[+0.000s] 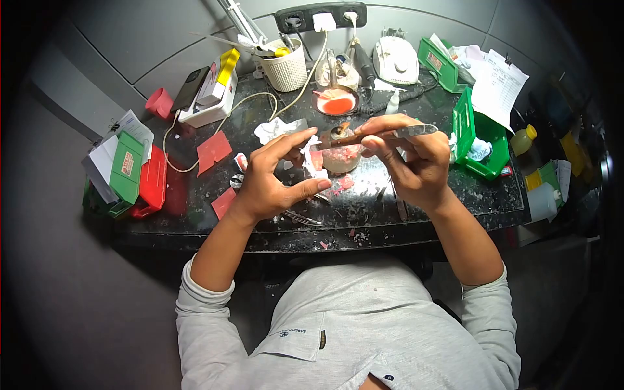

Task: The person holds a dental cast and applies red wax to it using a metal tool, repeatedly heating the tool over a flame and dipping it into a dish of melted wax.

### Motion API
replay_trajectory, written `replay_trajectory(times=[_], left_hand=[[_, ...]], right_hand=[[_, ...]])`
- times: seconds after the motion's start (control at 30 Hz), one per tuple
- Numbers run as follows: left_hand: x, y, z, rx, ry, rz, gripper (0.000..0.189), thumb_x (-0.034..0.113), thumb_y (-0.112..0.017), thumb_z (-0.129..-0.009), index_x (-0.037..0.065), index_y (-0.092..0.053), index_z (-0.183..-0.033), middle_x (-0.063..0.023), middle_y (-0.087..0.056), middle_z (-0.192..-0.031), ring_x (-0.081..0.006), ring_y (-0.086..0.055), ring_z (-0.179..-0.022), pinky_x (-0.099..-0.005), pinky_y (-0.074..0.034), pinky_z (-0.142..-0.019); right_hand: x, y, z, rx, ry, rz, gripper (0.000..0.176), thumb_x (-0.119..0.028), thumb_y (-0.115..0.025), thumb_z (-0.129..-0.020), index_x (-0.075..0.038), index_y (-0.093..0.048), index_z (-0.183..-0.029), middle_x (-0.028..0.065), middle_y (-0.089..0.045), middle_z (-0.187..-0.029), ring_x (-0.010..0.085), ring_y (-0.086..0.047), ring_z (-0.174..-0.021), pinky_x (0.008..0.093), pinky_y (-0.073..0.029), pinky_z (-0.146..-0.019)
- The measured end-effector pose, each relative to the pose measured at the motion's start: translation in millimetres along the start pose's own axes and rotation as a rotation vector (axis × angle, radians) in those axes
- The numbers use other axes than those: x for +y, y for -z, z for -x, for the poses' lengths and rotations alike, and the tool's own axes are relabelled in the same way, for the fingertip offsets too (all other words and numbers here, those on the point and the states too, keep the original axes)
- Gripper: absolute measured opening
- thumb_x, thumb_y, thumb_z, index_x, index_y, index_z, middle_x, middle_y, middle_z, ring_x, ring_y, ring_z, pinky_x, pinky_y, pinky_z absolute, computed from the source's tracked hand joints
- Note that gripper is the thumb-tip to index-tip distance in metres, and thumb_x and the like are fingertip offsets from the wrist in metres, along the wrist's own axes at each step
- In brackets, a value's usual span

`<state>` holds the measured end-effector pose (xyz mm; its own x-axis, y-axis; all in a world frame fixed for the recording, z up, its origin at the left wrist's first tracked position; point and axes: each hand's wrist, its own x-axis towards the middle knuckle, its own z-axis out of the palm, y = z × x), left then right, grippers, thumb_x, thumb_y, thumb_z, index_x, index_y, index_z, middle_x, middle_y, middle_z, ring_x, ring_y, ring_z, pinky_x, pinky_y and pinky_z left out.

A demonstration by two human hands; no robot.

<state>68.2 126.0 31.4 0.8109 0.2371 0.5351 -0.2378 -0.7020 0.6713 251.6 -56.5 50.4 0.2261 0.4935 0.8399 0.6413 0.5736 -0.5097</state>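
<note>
My right hand (419,159) is closed around a wax knife (416,130). Its broad metal blade points right, while the slim other end reaches left over a glass spirit burner (342,159) with pink bits on it. An orange glow shows at the burner's top. My left hand (270,172) curves around a small pink-and-white piece (314,160), which appears held between thumb and fingers; its exact shape is hard to make out. The tool's left end lies close to this piece. Crumpled white tissue (276,130) rests behind my left hand.
Pink wax sheets (213,153) and scraps litter the black worktop (260,239). A round dish of red-orange material (337,104) stands behind the burner. Green trays (478,146) flank the right, a red tray (153,182) the left. A cable (166,146) crosses the left side.
</note>
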Motion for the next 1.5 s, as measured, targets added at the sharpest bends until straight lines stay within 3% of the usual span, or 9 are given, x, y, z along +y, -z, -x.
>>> replay_trajectory(times=[0.27, 0.43, 0.5, 0.7, 0.73, 0.8, 0.93, 1.23, 1.5], left_hand=[[0, 0, 0, -0.002, -0.002, -0.010, 0.077, 0.026, -0.094, -0.069, -0.001, -0.064, -0.134, -0.0103, -0.069, -0.105, -0.0138, -0.062, -0.082, -0.0290, -0.053, -0.077], [1, 1, 0, 0.000, -0.007, -0.012, 0.076, 0.026, -0.094, -0.069, -0.001, -0.064, -0.134, -0.0107, -0.070, -0.106, -0.0140, -0.062, -0.081, -0.0289, -0.053, -0.076], [6, 4, 1, -0.064, 0.130, 0.023, 0.078, 0.029, -0.091, -0.073, 0.000, -0.061, -0.139, -0.0103, -0.067, -0.121, -0.0160, -0.060, -0.104, -0.0309, -0.048, -0.093], [8, 4, 1, -0.071, 0.138, 0.011, 0.077, 0.026, -0.091, -0.074, -0.001, -0.060, -0.139, -0.0107, -0.067, -0.123, -0.0159, -0.061, -0.105, -0.0311, -0.048, -0.094], [6, 3, 0, -0.073, 0.137, 0.011, 0.077, 0.026, -0.091, -0.074, -0.001, -0.060, -0.139, -0.0107, -0.067, -0.123, -0.0159, -0.061, -0.105, -0.0311, -0.048, -0.094], [0, -1, 0, 0.011, 0.035, 0.032, 0.078, 0.028, -0.094, -0.069, -0.002, -0.064, -0.134, -0.0120, -0.070, -0.110, -0.0149, -0.063, -0.085, -0.0298, -0.053, -0.079], [-1, -1, 1, 0.008, 0.044, 0.036, 0.078, 0.028, -0.094, -0.069, -0.002, -0.063, -0.135, -0.0124, -0.071, -0.112, -0.0153, -0.063, -0.086, -0.0300, -0.053, -0.080], [-1, -2, 2, 0.011, 0.077, 0.121, 0.083, 0.028, -0.095, -0.070, -0.001, -0.060, -0.139, -0.0126, -0.068, -0.120, -0.0164, -0.064, -0.094, -0.0310, -0.053, -0.088], [-4, 0, 4, -0.026, 0.095, 0.213, 0.086, 0.021, -0.093, -0.075, -0.005, -0.051, -0.146, -0.0146, -0.064, -0.131, -0.0166, -0.063, -0.112, -0.0318, -0.051, -0.097]], right_hand=[[3, 0, -3, -0.046, 0.125, 0.055, 0.012, 0.005, -0.075, -0.088, 0.004, -0.073, -0.100, 0.0135, -0.076, -0.100, 0.0195, -0.076, -0.081, 0.0274, -0.062, -0.069], [0, -1, -2, -0.052, 0.075, 0.052, 0.014, 0.006, -0.075, -0.087, 0.004, -0.072, -0.100, 0.0133, -0.076, -0.100, 0.0202, -0.076, -0.084, 0.0281, -0.062, -0.070], [-1, -1, -2, -0.032, 0.075, 0.052, 0.014, 0.006, -0.075, -0.087, 0.004, -0.072, -0.100, 0.0135, -0.076, -0.100, 0.0203, -0.076, -0.084, 0.0282, -0.062, -0.070], [-2, 1, -2, -0.057, 0.070, 0.070, 0.012, 0.005, -0.074, -0.088, 0.005, -0.072, -0.100, 0.0146, -0.076, -0.099, 0.0196, -0.076, -0.083, 0.0279, -0.062, -0.070], [-3, 2, -2, -0.070, 0.068, 0.070, 0.012, 0.005, -0.074, -0.088, 0.005, -0.072, -0.099, 0.0143, -0.076, -0.098, 0.0193, -0.076, -0.082, 0.0279, -0.062, -0.070], [-7, 2, -3, -0.080, 0.047, 0.038, 0.010, 0.003, -0.075, -0.088, 0.004, -0.072, -0.098, 0.0135, -0.076, -0.097, 0.0183, -0.076, -0.081, 0.0277, -0.062, -0.069], [-7, 2, -3, -0.073, 0.038, 0.072, 0.010, 0.003, -0.075, -0.088, 0.004, -0.073, -0.098, 0.0130, -0.076, -0.097, 0.0180, -0.076, -0.081, 0.0274, -0.062, -0.069], [-5, 2, -3, -0.065, 0.062, 0.056, 0.009, 0.004, -0.074, -0.088, 0.004, -0.073, -0.097, 0.0127, -0.076, -0.097, 0.0178, -0.075, -0.081, 0.0275, -0.061, -0.066], [-10, 6, -4, -0.103, 0.041, 0.013, 0.012, 0.004, -0.073, -0.089, 0.004, -0.072, -0.101, 0.0138, -0.076, -0.096, 0.0192, -0.076, -0.083, 0.0283, -0.063, -0.070]])
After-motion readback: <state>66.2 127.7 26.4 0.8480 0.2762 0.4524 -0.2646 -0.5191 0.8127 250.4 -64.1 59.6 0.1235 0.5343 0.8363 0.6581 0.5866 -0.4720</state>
